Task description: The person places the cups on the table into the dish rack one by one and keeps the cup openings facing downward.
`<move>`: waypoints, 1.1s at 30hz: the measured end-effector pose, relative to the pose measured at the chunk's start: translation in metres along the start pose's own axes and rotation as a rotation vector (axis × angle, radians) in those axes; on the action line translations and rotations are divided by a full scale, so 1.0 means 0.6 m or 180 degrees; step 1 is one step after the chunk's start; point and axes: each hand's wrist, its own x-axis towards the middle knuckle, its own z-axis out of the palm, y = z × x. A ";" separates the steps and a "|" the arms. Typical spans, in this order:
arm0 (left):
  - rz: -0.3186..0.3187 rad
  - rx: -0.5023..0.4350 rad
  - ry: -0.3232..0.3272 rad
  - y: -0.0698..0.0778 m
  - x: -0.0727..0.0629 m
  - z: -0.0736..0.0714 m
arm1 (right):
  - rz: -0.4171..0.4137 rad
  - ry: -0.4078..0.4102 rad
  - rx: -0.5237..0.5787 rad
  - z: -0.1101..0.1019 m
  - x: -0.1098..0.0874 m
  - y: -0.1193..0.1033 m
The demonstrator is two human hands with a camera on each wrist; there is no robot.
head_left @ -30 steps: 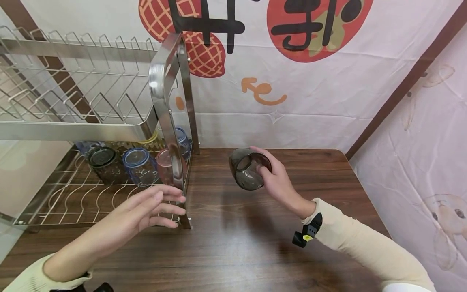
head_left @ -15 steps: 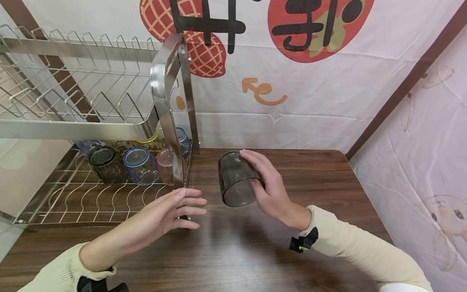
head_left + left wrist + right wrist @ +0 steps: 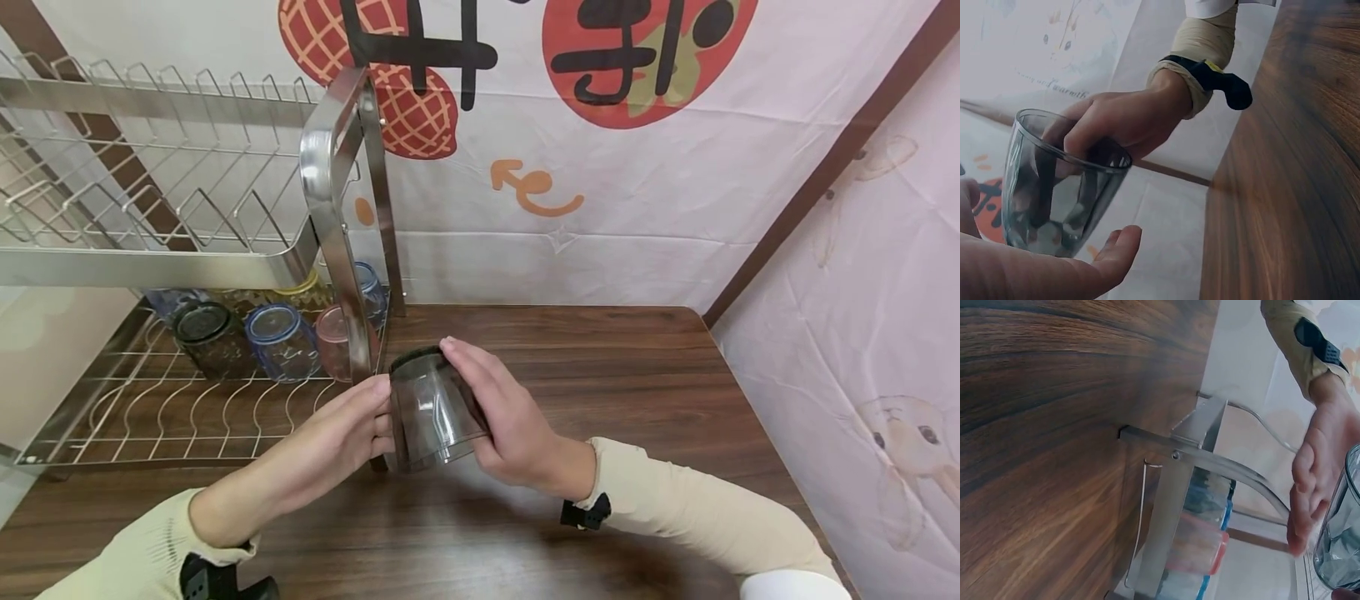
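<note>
A clear dark-grey drinking glass (image 3: pixel 435 412) is tilted above the table, its mouth turned toward the right hand. My right hand (image 3: pixel 517 425) grips it at the rim; in the left wrist view some of the fingers reach inside the glass (image 3: pixel 1054 206). My left hand (image 3: pixel 330 446) is at the glass's left side with its fingers extended. In the left wrist view its thumb and fingers lie on either side of the glass's base; whether they touch it, I cannot tell. The right wrist view shows the left hand (image 3: pixel 1319 469) beside the glass (image 3: pixel 1342 540), with the palm facing it.
A two-tier metal dish rack (image 3: pixel 330 187) stands at left. Upside-down glasses fill part of its lower shelf, among them a dark one (image 3: pixel 213 342), a blue one (image 3: pixel 281 342) and a pink one (image 3: pixel 335 342). The wooden table (image 3: pixel 622 383) meets a printed cloth wall (image 3: pixel 637 225) behind.
My right hand has brought the glass left and nearer, turning it so its base points up and left. My left hand has moved right, up to the glass.
</note>
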 end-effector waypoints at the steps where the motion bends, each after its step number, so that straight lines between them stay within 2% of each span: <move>1: -0.0047 -0.0005 0.0022 -0.001 -0.001 0.000 | -0.0065 -0.0017 -0.0039 0.004 0.000 0.000; 5: -0.0113 -0.0022 0.0007 -0.003 -0.002 0.000 | -0.0373 -0.0038 -0.0256 0.015 0.002 -0.002; 8: -0.0043 -0.0038 -0.0034 -0.006 -0.001 0.000 | -0.0513 -0.0030 -0.0384 0.023 0.003 -0.003; 17: -0.0047 -0.0001 0.0251 -0.013 0.005 0.010 | -0.0545 -0.0027 -0.0488 0.033 -0.003 -0.003; 22: -0.0112 0.0057 0.0482 -0.015 0.007 0.014 | -0.0565 -0.0080 -0.0433 0.035 -0.004 -0.002; 26: -0.0174 0.0176 0.0570 -0.012 0.003 0.013 | -0.0601 -0.0200 -0.0357 0.034 -0.003 0.000; 29: -0.0165 0.0270 0.0552 -0.007 -0.004 0.010 | -0.0668 -0.0306 -0.0242 0.032 -0.004 0.002; 33: -0.0013 0.0358 0.0389 -0.004 -0.014 0.005 | -0.0766 -0.0400 0.0008 0.028 -0.004 0.005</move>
